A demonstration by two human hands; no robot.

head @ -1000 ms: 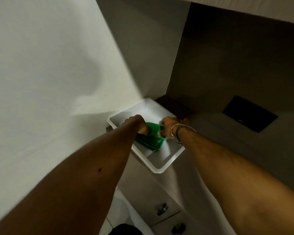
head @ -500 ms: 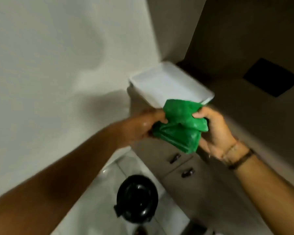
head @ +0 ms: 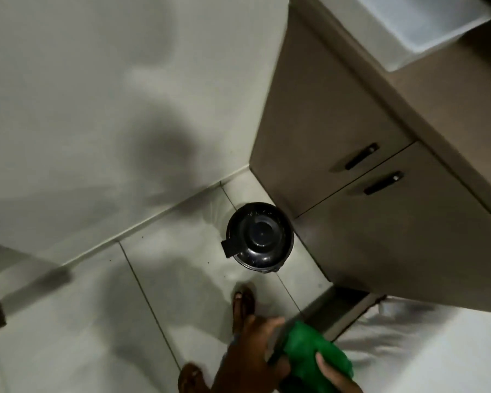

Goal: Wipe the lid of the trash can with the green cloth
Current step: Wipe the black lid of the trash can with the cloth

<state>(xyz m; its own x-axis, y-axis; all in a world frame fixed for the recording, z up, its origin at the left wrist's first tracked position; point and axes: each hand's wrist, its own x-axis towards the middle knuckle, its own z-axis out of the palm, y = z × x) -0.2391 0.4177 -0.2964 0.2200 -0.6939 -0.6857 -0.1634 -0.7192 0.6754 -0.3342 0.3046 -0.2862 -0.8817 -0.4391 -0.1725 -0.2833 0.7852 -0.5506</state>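
Observation:
A small black round trash can point(head: 260, 236) stands on the tiled floor in the corner beside the cabinet, its glossy domed lid closed and speckled with dust. The crumpled green cloth point(head: 309, 355) is at the bottom edge of the view, well below and to the right of the can. My left hand point(head: 253, 350) grips the cloth's left side. My right hand point(head: 335, 375) holds it from beneath, thumb on top; most of this hand is cut off by the frame.
A beige cabinet point(head: 352, 154) with two dark drawer handles stands right of the can, with a white basin point(head: 437, 32) on top. My sandalled feet point(head: 243, 304) are on the pale tiles just in front of the can. A wall runs behind.
Both hands lifted the green cloth out of the white basin and brought it down and toward me. My view swung down from the basin to the floor and trash can.

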